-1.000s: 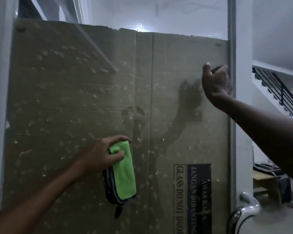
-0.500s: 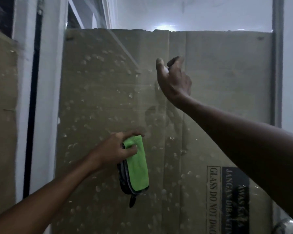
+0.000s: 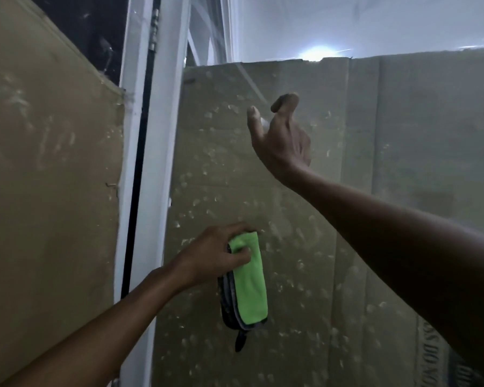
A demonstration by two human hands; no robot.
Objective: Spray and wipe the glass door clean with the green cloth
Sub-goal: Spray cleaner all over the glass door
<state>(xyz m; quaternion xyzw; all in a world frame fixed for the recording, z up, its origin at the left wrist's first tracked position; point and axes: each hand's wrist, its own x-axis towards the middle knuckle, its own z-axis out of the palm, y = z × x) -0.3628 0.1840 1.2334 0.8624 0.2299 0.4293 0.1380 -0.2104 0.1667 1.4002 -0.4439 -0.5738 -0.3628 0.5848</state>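
green cloth (image 3: pixel 249 277): soft, light, folded | left hand (image 3: pixel 215 255) pinches its top | right hand (image 3: pixel 281 135) curled near glass door (image 3: pixel 305 219), holding something small, can't tell what

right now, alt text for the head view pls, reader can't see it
The left hand presses a folded green cloth against a droplet-speckled glass door backed by brown cardboard. The right hand is raised higher up, curled around something small and pale. A white door frame stands at left.
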